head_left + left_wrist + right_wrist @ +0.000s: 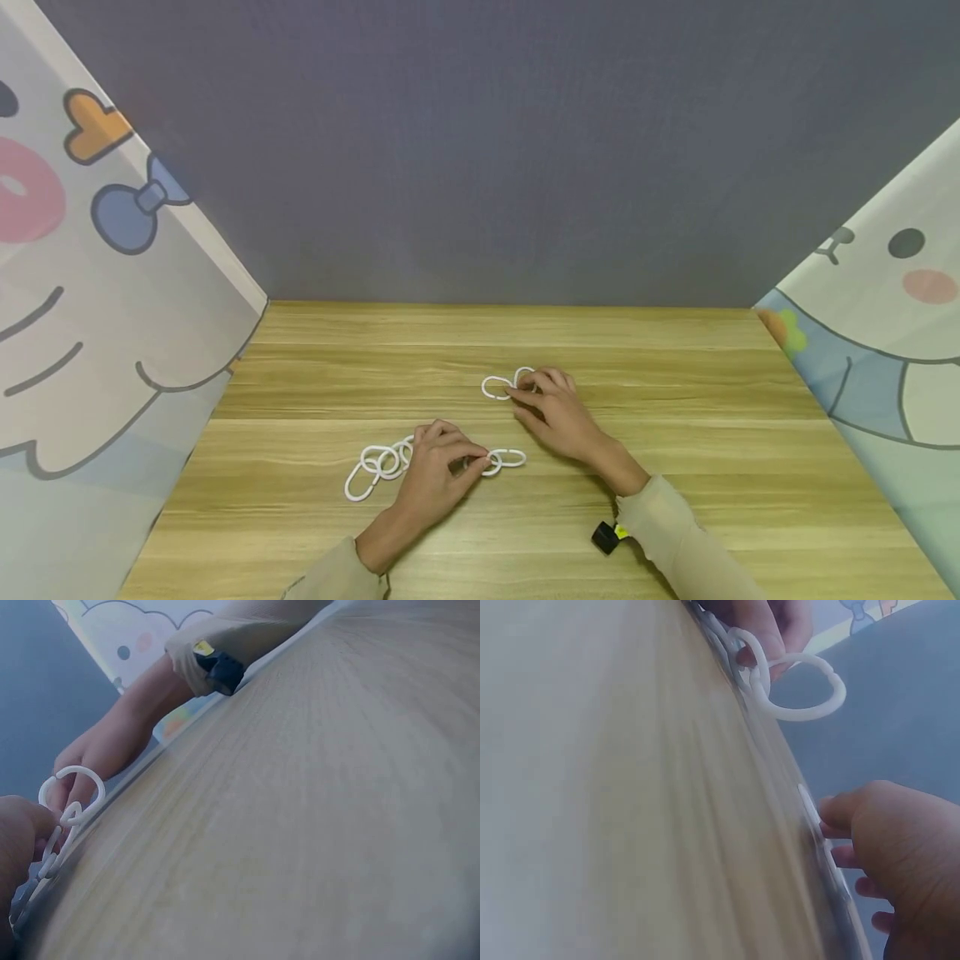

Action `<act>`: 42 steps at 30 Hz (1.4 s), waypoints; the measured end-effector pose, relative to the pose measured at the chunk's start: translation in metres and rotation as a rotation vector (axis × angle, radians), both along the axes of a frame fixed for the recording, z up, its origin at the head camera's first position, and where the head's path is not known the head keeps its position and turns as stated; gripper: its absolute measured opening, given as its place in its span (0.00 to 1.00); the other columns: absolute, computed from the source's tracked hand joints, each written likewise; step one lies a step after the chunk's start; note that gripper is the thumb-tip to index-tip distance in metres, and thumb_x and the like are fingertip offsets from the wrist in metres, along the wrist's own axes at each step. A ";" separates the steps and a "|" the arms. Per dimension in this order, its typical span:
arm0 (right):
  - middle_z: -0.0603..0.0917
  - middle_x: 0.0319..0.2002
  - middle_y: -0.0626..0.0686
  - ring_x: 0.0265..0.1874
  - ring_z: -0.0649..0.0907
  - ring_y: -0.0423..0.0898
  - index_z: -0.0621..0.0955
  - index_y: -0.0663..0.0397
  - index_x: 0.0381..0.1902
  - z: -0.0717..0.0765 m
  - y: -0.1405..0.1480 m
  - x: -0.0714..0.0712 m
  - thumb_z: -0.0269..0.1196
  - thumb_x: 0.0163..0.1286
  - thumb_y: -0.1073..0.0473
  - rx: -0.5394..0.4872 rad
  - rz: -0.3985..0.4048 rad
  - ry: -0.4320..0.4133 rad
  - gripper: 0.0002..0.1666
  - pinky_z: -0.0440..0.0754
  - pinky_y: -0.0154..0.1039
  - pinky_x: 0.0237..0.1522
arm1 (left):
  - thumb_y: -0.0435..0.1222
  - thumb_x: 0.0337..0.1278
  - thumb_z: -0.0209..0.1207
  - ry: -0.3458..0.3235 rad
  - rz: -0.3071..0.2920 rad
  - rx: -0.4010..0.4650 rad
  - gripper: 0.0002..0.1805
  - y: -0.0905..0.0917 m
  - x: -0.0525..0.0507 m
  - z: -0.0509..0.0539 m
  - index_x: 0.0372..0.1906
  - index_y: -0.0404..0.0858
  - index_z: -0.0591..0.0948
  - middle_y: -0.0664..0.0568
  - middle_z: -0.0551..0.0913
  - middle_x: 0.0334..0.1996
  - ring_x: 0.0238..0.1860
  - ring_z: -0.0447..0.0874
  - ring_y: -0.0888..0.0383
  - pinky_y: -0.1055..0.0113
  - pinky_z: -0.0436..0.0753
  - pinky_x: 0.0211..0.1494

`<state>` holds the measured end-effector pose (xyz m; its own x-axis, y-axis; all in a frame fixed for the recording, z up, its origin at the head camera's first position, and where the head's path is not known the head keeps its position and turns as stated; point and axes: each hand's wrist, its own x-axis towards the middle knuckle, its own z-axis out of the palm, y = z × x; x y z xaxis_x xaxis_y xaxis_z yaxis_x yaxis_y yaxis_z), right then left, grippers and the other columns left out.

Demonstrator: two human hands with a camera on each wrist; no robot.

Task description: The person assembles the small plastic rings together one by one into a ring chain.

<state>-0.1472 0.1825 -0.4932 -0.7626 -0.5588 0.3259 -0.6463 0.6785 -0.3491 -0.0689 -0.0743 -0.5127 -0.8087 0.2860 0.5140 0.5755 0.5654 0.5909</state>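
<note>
Several white plastic chain links (361, 497) lie joined on the wooden table, running under my left hand (437, 471). Its thumb and forefinger pinch a link at the chain's right end, where an oval end link (524, 457) sticks out; it also shows as a raised end link (810, 714) in the right wrist view. Farther back, my right hand (558, 417) reaches over two loose links. Its fingertips touch or nearly touch the left loose link (484, 387), while the right loose link (524, 368) is partly covered by the fingers. Whether these two links are joined is hidden.
The wooden table (675, 375) meets a grey panel (510, 167) at its back edge. Printed cartoon panels stand at the left (75, 350) and right (885, 350). A black wrist camera (605, 538) is fixed at the right sleeve.
</note>
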 end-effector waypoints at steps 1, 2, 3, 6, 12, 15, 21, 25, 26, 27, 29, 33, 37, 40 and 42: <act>0.87 0.60 0.56 0.66 0.77 0.60 0.88 0.54 0.68 0.000 0.002 0.002 0.71 0.79 0.56 -0.003 -0.003 0.001 0.23 0.66 0.68 0.74 | 0.39 0.57 0.82 0.003 0.000 0.001 0.05 0.000 0.000 0.000 0.34 0.49 0.95 0.65 0.91 0.32 0.44 0.80 0.62 0.55 0.70 0.55; 0.87 0.60 0.55 0.65 0.77 0.60 0.88 0.54 0.67 0.000 0.005 0.004 0.72 0.79 0.56 -0.004 -0.006 0.002 0.23 0.67 0.67 0.74 | 0.39 0.56 0.82 0.007 0.000 0.001 0.05 0.000 0.000 0.000 0.34 0.49 0.95 0.65 0.91 0.32 0.44 0.80 0.62 0.55 0.70 0.55; 0.87 0.60 0.55 0.65 0.77 0.59 0.88 0.54 0.67 0.001 0.007 0.006 0.72 0.78 0.56 -0.003 -0.008 -0.001 0.23 0.67 0.66 0.74 | 0.39 0.56 0.82 0.010 0.001 0.002 0.05 0.000 0.000 0.000 0.34 0.49 0.95 0.65 0.91 0.32 0.44 0.80 0.62 0.55 0.70 0.55; 0.87 0.60 0.55 0.65 0.77 0.58 0.88 0.54 0.67 0.001 0.013 0.013 0.72 0.78 0.55 0.002 -0.004 0.002 0.23 0.67 0.65 0.74 | 0.39 0.56 0.82 0.013 0.001 0.006 0.05 0.000 0.000 0.000 0.34 0.49 0.95 0.66 0.91 0.32 0.44 0.80 0.62 0.56 0.69 0.55; 0.86 0.60 0.56 0.65 0.77 0.59 0.88 0.53 0.68 0.001 0.020 0.021 0.74 0.75 0.57 -0.019 0.000 0.022 0.25 0.70 0.66 0.70 | 0.38 0.56 0.82 0.003 0.001 0.009 0.05 0.001 0.001 0.000 0.34 0.49 0.95 0.66 0.91 0.32 0.44 0.80 0.63 0.55 0.69 0.55; 0.86 0.60 0.57 0.64 0.78 0.60 0.86 0.53 0.70 -0.001 0.021 0.020 0.75 0.74 0.59 -0.060 0.001 0.024 0.29 0.73 0.67 0.67 | 0.39 0.56 0.82 0.006 0.003 0.008 0.05 0.000 0.000 -0.001 0.34 0.49 0.95 0.66 0.91 0.32 0.44 0.80 0.63 0.56 0.69 0.55; 0.84 0.65 0.62 0.66 0.78 0.64 0.81 0.54 0.76 0.001 0.020 0.012 0.77 0.71 0.62 -0.099 -0.065 0.001 0.36 0.75 0.69 0.68 | 0.38 0.56 0.82 0.009 0.006 0.006 0.05 0.000 0.000 -0.001 0.34 0.49 0.95 0.66 0.91 0.31 0.43 0.80 0.63 0.56 0.69 0.55; 0.83 0.70 0.64 0.69 0.78 0.66 0.79 0.56 0.77 0.003 0.019 0.008 0.77 0.71 0.63 -0.095 -0.099 -0.031 0.39 0.73 0.71 0.70 | 0.38 0.56 0.82 0.001 0.002 0.014 0.05 0.001 0.000 0.000 0.34 0.49 0.95 0.66 0.91 0.31 0.43 0.80 0.63 0.56 0.69 0.55; 0.83 0.70 0.64 0.69 0.78 0.67 0.79 0.56 0.77 0.003 0.019 0.007 0.78 0.71 0.64 -0.100 -0.102 -0.042 0.39 0.73 0.72 0.71 | 0.38 0.56 0.82 -0.001 0.001 0.016 0.05 0.001 0.000 0.000 0.34 0.49 0.95 0.66 0.91 0.31 0.43 0.80 0.63 0.56 0.69 0.55; 0.83 0.70 0.63 0.69 0.78 0.67 0.79 0.56 0.77 0.003 0.018 0.006 0.78 0.70 0.64 -0.110 -0.105 -0.055 0.39 0.72 0.72 0.71 | 0.38 0.56 0.82 -0.002 0.000 0.018 0.05 0.001 0.000 0.000 0.34 0.49 0.95 0.66 0.91 0.31 0.43 0.80 0.62 0.55 0.69 0.55; 0.85 0.69 0.63 0.67 0.80 0.67 0.80 0.56 0.76 0.002 0.018 0.005 0.78 0.70 0.66 -0.131 -0.114 -0.072 0.38 0.72 0.72 0.71 | 0.38 0.56 0.82 -0.002 -0.002 0.017 0.05 0.001 0.000 0.001 0.33 0.49 0.95 0.65 0.91 0.31 0.43 0.80 0.62 0.55 0.69 0.55; 0.87 0.66 0.62 0.65 0.82 0.66 0.82 0.57 0.73 0.001 0.019 0.004 0.79 0.68 0.67 -0.158 -0.125 -0.075 0.36 0.73 0.71 0.70 | 0.38 0.56 0.82 -0.001 -0.001 0.017 0.05 0.001 0.000 0.000 0.34 0.49 0.95 0.65 0.91 0.31 0.43 0.80 0.63 0.56 0.69 0.55; 0.89 0.60 0.62 0.61 0.84 0.64 0.83 0.58 0.72 0.001 0.020 0.003 0.81 0.66 0.66 -0.132 -0.119 -0.025 0.36 0.78 0.68 0.67 | 0.38 0.56 0.82 0.004 0.001 0.015 0.05 0.000 0.000 -0.001 0.34 0.49 0.95 0.65 0.92 0.32 0.44 0.80 0.63 0.56 0.69 0.55; 0.89 0.56 0.61 0.57 0.85 0.62 0.85 0.59 0.70 0.002 0.022 0.003 0.83 0.64 0.64 -0.100 -0.119 0.024 0.36 0.84 0.63 0.61 | 0.38 0.56 0.82 0.004 0.001 0.016 0.05 0.000 0.000 -0.001 0.34 0.49 0.95 0.65 0.92 0.32 0.44 0.80 0.63 0.56 0.69 0.55; 0.89 0.54 0.60 0.54 0.86 0.61 0.86 0.59 0.68 0.003 0.023 0.003 0.84 0.62 0.62 -0.085 -0.121 0.052 0.36 0.87 0.61 0.56 | 0.39 0.56 0.82 0.005 0.003 0.015 0.05 0.000 0.000 -0.001 0.34 0.49 0.95 0.65 0.92 0.32 0.44 0.80 0.62 0.56 0.69 0.55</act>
<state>-0.1444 0.2058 -0.4907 -0.8036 -0.4323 0.4091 -0.5802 0.7223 -0.3764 -0.0689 -0.0741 -0.5137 -0.8071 0.2757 0.5220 0.5766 0.5582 0.5967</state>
